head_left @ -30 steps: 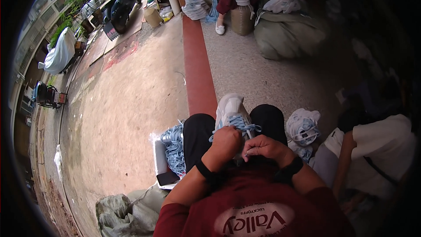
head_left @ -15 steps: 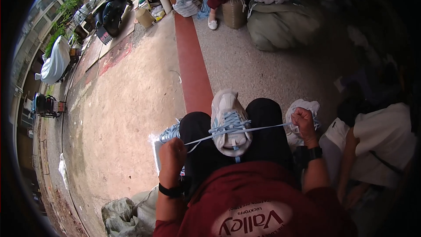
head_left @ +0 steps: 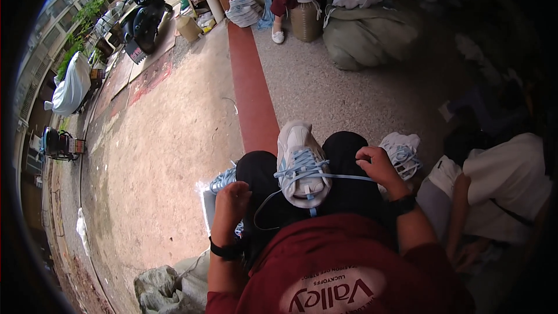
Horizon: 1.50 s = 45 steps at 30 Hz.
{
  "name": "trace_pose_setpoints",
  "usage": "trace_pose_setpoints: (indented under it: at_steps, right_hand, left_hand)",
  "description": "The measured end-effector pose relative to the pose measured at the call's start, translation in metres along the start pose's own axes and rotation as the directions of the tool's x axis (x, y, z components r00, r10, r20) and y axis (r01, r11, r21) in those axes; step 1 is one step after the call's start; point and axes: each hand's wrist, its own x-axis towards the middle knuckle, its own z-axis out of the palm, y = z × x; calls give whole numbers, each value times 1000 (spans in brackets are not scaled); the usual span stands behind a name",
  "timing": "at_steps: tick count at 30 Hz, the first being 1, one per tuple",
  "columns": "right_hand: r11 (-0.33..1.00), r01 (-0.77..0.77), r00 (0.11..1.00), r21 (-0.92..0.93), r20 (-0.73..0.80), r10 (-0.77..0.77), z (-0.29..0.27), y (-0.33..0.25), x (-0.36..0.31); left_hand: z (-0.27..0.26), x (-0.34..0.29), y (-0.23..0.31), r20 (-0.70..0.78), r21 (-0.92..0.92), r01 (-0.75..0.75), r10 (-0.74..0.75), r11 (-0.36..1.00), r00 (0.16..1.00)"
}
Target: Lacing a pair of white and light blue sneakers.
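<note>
A white and grey sneaker (head_left: 301,134) rests on my lap between my knees, toe pointing away. Light blue laces (head_left: 303,166) cross its upper and lie over it in a loose tie. To the left of the shoe, my left hand (head_left: 233,197) is curled closed beside my knee, with no lace visible in it. One lace end hangs slack on my dark trousers nearby. My right hand (head_left: 379,166) hovers over my right thigh, fingers loosely bent with a gap at the thumb. The other lace end stretches rightward and passes under this hand.
White shoes with blue laces (head_left: 401,154) sit beyond my right hand; another blue-laced shoe (head_left: 224,180) is beside my left knee. A person in white (head_left: 511,192) is close on the right. Farther off sit another person, a large sack (head_left: 372,38) and a scooter (head_left: 145,20).
The lace was taut between my two fists. Now its left end has dropped slack, my right hand has moved inward with loosened fingers, and my left hand has shifted slightly right.
</note>
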Motion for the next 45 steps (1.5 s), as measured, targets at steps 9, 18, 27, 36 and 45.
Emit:
trace_pose_setpoints:
  at_steps: [9,18,27,36,45]
  right_hand:
    - [990,37,999,135,-41,-32,68,-31,23]
    - [784,-212,976,584,94,194,73,-33,35]
    - [483,-247,969,840,198,150,68,-29,30]
    - [996,88,966,35,-245,-77,81,-11,29]
    - [384,-427,904,818,396,163,78,-1,26]
  left_hand:
    - [66,44,25,-14,-110,-165,164,980,986]
    - [73,53,37,-108,-112,-194,182,975,977]
    - [77,53,51,-40,19,-493,494,870,869]
    - [80,51,51,-28,-82,-589,589,804,808]
    - [59,43,37,-37,-135,-486,486,863,873]
